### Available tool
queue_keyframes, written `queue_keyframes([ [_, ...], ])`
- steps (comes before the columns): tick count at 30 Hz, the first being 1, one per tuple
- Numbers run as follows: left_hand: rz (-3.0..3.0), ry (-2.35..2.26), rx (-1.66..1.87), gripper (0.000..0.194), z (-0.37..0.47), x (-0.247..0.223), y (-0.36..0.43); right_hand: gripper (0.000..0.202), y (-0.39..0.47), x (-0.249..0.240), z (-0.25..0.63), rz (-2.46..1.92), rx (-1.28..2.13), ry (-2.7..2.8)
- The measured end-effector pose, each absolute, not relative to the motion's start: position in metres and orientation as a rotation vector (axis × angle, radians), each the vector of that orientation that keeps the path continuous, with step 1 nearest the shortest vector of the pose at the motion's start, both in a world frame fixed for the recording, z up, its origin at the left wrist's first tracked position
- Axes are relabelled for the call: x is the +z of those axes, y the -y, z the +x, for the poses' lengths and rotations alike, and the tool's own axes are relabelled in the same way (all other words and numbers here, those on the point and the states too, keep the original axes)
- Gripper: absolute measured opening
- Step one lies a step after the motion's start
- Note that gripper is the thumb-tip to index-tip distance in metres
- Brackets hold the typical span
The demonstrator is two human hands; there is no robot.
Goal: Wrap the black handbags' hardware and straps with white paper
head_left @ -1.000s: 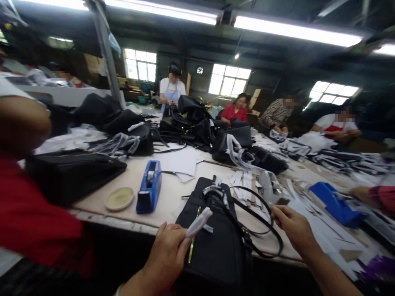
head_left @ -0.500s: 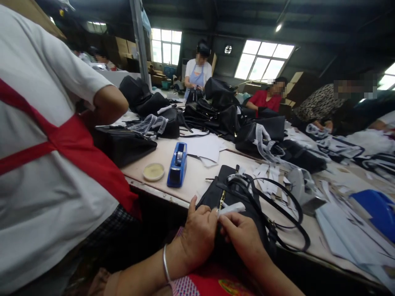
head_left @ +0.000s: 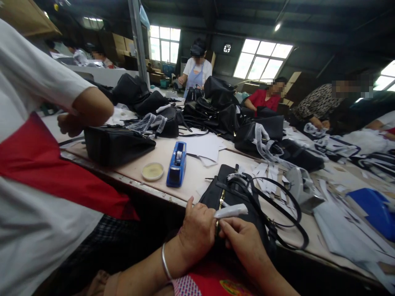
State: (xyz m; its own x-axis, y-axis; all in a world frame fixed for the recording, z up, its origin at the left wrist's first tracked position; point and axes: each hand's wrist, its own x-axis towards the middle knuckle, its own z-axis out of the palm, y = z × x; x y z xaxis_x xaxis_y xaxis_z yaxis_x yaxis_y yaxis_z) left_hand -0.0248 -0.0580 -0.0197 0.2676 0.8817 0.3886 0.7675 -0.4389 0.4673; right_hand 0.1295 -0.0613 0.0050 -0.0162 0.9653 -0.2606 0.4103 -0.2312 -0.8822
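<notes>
With my left hand (head_left: 197,232) and right hand (head_left: 243,242) both pinching the white wrapped tab (head_left: 231,211) at the black handbag (head_left: 234,201) overhanging the counter (head_left: 160,160) edge, I judge a tug could slide the bag off.

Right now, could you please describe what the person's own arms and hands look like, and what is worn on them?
Both forearms are bare, with no sleeves showing and no gloves. The left hand has a thin silver bangle around its wrist. The right hand shows no band on the part of the wrist in view. I cannot make out any rings or marks on the fingers.
</notes>
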Motion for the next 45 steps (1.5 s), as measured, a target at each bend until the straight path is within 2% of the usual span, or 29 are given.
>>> queue_keyframes([
  [11, 1.932, -1.324, 0.91, 0.024, -0.027, -0.011, 0.053, 0.036, 0.052, -0.013, 0.128, -1.69, 1.414, 1.145],
  [19, 1.352, -0.984, 0.777, 0.028, -0.038, -0.004, 0.038, 0.021, 0.037, -0.011, 0.144, -1.516, 1.298, 1.381],
  [24, 1.058, -0.969, 0.717, 0.032, -0.042, -0.008, 0.032, 0.024, 0.03, -0.011, 0.154, -1.409, 1.43, 1.352],
  [29, 1.129, -0.929, 0.719, 0.031, -0.042, -0.005, 0.031, 0.025, 0.03, -0.008, 0.143, -1.252, 1.497, 1.411],
  [35, 1.214, -1.052, 0.765, 0.057, -0.043, -0.024, 0.028, 0.028, 0.013, -0.002, 0.147, -1.423, 1.232, 1.755],
  [41, 1.164, -1.056, 0.724, 0.068, -0.042, -0.043, 0.025, 0.022, -0.073, 0.015, 0.147, -1.521, 0.616, 2.04],
  [45, 1.245, -1.073, 0.695, 0.074, -0.051, -0.048, 0.016, 0.025, -0.148, -0.002, 0.115, -1.572, 0.244, 2.399],
])
